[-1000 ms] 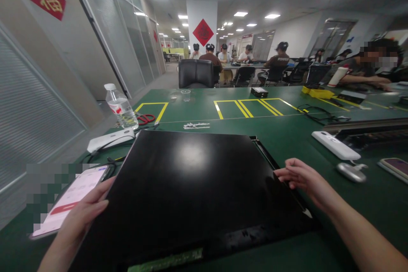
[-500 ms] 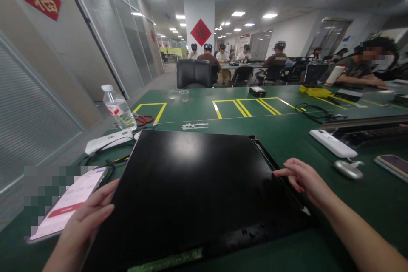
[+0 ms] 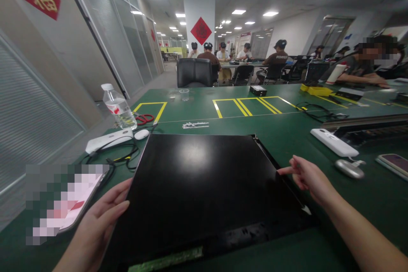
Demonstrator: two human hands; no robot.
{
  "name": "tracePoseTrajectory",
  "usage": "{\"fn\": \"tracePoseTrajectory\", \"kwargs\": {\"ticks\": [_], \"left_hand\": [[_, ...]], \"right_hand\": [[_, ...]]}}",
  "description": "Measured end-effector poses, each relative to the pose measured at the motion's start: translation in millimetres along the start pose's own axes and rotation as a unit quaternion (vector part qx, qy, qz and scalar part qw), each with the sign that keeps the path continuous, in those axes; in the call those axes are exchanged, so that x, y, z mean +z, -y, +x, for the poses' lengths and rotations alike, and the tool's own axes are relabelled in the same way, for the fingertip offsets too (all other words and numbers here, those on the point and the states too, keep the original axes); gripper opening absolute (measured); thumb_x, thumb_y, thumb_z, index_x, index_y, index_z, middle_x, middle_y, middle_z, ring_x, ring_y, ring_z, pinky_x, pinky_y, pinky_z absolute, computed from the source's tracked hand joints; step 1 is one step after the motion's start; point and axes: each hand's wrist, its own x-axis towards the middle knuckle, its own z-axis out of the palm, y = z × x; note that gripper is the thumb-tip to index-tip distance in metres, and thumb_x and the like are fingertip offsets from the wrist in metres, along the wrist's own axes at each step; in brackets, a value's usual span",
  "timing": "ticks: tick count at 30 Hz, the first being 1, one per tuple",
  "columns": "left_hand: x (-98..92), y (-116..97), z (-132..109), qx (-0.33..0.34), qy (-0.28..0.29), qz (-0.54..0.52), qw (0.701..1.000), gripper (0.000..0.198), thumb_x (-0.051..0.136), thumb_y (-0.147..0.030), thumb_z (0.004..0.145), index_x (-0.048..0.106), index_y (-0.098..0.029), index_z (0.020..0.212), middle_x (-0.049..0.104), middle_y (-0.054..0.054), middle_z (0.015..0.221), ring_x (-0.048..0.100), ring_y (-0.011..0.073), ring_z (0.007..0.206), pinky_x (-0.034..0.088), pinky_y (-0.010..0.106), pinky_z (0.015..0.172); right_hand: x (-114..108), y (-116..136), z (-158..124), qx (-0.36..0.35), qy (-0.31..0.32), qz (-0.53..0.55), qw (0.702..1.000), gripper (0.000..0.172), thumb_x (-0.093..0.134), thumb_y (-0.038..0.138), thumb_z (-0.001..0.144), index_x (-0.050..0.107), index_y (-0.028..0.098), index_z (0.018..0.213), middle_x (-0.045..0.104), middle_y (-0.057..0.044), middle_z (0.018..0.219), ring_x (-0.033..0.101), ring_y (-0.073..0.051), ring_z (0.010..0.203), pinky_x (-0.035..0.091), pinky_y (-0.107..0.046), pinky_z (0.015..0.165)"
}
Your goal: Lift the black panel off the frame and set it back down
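Observation:
A flat black display panel (image 3: pixel 204 187) lies in front of me, its glossy face reflecting a ceiling light. A strip of green circuit board (image 3: pixel 168 259) shows at its near edge. Along the right side, part of a dark frame (image 3: pixel 266 153) shows from under the panel. My left hand (image 3: pixel 106 212) grips the left edge, thumb near the top face and fingers at the side, partly hidden. With its index finger stretched out, my right hand (image 3: pixel 304 178) touches the panel's right edge; its other fingers are loosely bent and hold nothing.
To the left are a tablet-like screen (image 3: pixel 73 212), cables, a white mouse (image 3: pixel 141 134), red scissors (image 3: pixel 145 119) and a water bottle (image 3: pixel 117 106). At right sit a white power strip (image 3: pixel 334 142), a silver mouse (image 3: pixel 349 169) and a phone (image 3: pixel 395 163). People sit farther back.
The panel's left side has shifted right, and my left hand moved right with it, uncovering the white mouse. My right hand has moved slightly right along the edge.

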Motion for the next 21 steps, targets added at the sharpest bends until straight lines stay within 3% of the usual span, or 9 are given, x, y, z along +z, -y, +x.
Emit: {"fn": "tracePoseTrajectory", "kwargs": {"ticks": [5,11,18,21], "left_hand": [[3.8,-0.4,-0.1,0.003,-0.001,-0.004,1.0,0.05,0.09,-0.025,0.056,0.076,-0.026,0.104,0.082,0.004,0.104,0.078,0.025,0.081,0.061,0.022,0.066],[1.3,4.5,4.2,-0.01,0.002,-0.003,1.0,0.054,0.09,-0.026,0.055,0.075,-0.026,0.107,0.08,0.006,0.11,0.074,0.0333,0.098,0.063,0.028,0.067],[2.8,6.7,4.5,-0.023,0.001,-0.008,1.0,0.057,0.091,-0.025,0.053,0.075,-0.027,0.108,0.078,0.007,0.116,0.073,0.0343,0.102,0.063,0.028,0.069],[9.2,2.9,-0.2,-0.038,-0.004,-0.015,0.999,0.059,0.092,-0.024,0.053,0.074,-0.027,0.109,0.077,0.006,0.118,0.071,0.0356,0.107,0.063,0.032,0.077]], "right_hand": [[0.1,2.0,-0.9,0.0,-0.01,-0.01,1.0,0.036,0.046,0.053,0.085,0.041,0.022,0.066,0.076,-0.013,0.074,0.032,-0.004,0.029,0.016,-0.021,0.036],[-2.3,5.4,-0.8,0.007,-0.014,-0.028,0.999,0.036,0.045,0.053,0.085,0.041,0.023,0.065,0.077,-0.012,0.075,0.032,-0.004,0.029,0.015,-0.022,0.036],[-4.0,5.5,-2.3,-0.008,-0.012,-0.07,0.997,0.036,0.044,0.052,0.086,0.04,0.023,0.064,0.077,-0.01,0.076,0.034,-0.006,0.03,0.02,-0.025,0.038],[-5.0,5.8,-3.6,-0.018,-0.011,-0.097,0.995,0.036,0.044,0.052,0.086,0.041,0.024,0.064,0.077,-0.009,0.076,0.036,-0.007,0.032,0.024,-0.026,0.039]]}}
